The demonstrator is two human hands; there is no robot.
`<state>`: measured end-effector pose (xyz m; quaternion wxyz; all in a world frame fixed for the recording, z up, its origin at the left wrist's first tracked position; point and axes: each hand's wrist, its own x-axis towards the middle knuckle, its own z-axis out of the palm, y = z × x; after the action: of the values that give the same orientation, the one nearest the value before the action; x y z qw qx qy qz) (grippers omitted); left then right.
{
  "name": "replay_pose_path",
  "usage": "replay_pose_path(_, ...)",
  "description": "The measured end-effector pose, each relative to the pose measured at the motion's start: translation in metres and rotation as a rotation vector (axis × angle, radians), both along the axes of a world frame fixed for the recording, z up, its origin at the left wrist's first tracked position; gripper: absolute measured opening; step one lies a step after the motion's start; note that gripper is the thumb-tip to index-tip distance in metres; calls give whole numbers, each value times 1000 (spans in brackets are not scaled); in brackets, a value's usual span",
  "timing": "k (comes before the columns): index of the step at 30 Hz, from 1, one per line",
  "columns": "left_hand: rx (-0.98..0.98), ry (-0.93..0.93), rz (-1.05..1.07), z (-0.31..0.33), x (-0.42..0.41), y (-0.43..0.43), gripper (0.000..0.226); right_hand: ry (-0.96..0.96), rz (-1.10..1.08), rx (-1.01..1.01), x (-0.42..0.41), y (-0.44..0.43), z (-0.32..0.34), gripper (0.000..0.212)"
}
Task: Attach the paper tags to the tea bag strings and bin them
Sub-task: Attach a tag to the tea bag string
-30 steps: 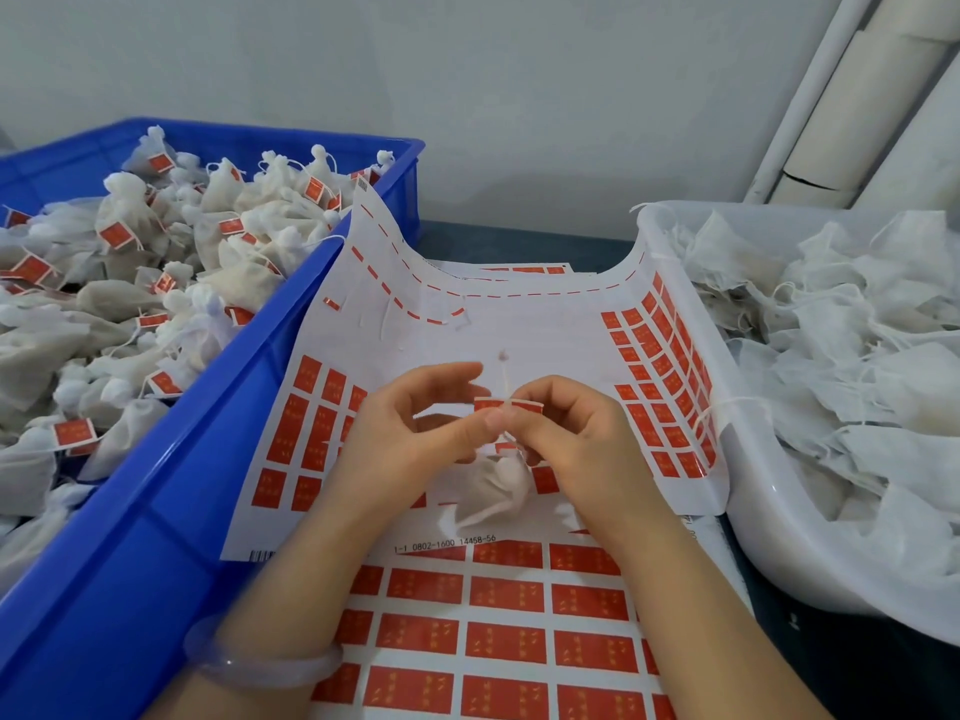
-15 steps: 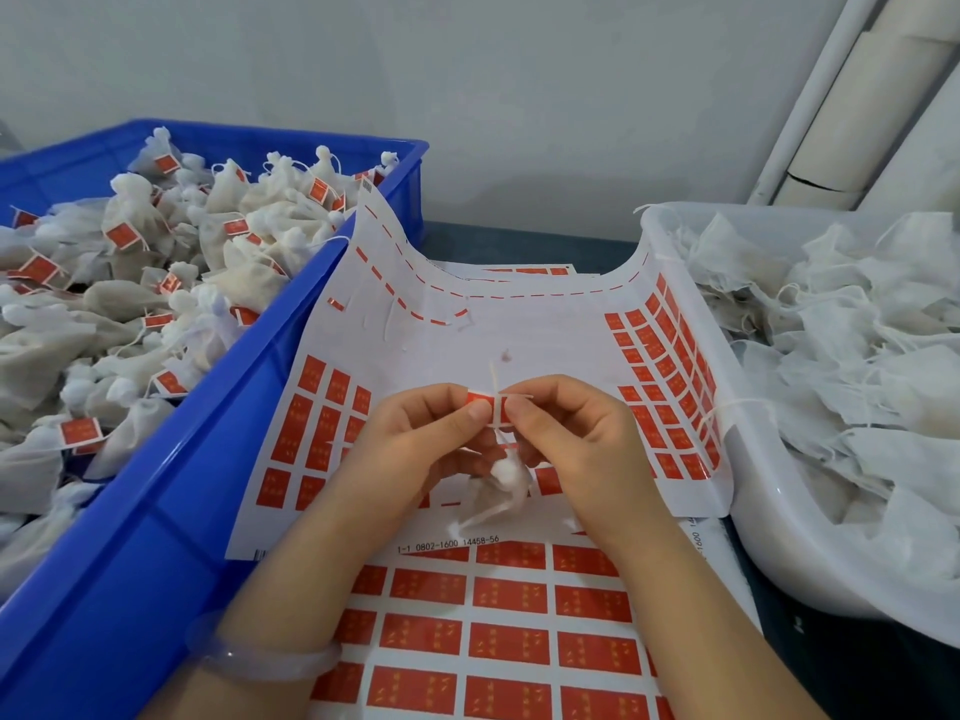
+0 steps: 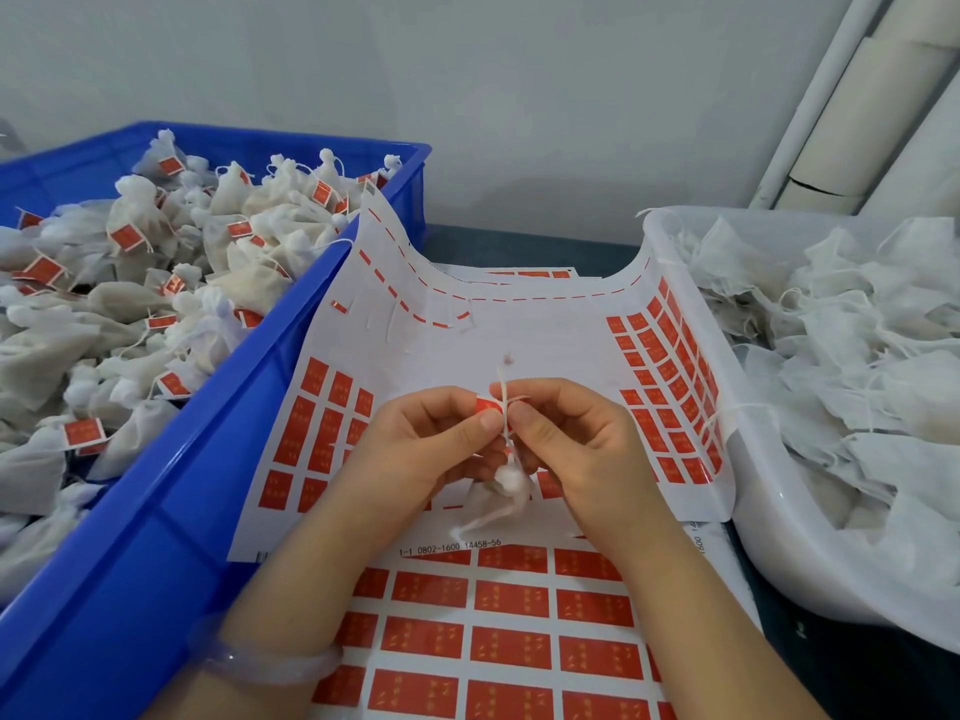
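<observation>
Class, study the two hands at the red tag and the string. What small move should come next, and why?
Probably press the red tag flat over the string: the left hand and right hand both pinch it, the string crosses it, and the tea bag dangles below, not yet binned.

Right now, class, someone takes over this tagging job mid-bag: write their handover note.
Left hand pinches the red tag; right hand pinches the string against it.
The tea bag hangs below them, over the tag sheet.
Done: tagged bags fill the blue bin.
To do: close this tag, bin the bag, then tag the untagged bags in the white tub.
</observation>
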<state>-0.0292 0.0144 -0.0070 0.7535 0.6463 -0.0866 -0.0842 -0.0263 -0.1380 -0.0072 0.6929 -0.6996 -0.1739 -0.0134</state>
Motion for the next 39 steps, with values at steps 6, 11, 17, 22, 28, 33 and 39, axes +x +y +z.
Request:
replay_pose_path(6, -17, 35, -3, -1, 2, 1, 23, -48, -27, -6, 0, 0, 1, 16)
replay_pose_path(11, -26, 22, -2, -1, 2, 2, 21, -65, -22, -10, 0, 0, 1, 12)
replay_pose_path(17, -35, 24, -19, -1, 2, 3, 23, -55, -2, -12, -1, -1, 2, 12)
replay_pose_path(22, 15, 15, -64, -1, 1, 0, 24, 5, -4, -8, 1, -2, 1, 26)
replay_pose_path(28, 23, -112, 9, -2, 0, 0, 34, 100, 6, 52, 3, -3, -4, 34)
replay_pose_path(33, 70, -202, 124, -4, 1, -4, 22, 114, -7, 44, 3, -2, -6, 20)
replay_pose_path(39, 160, -256, 262, -6, 3, -5, 17, 47, 8, 23, 1, -1, -5, 23)
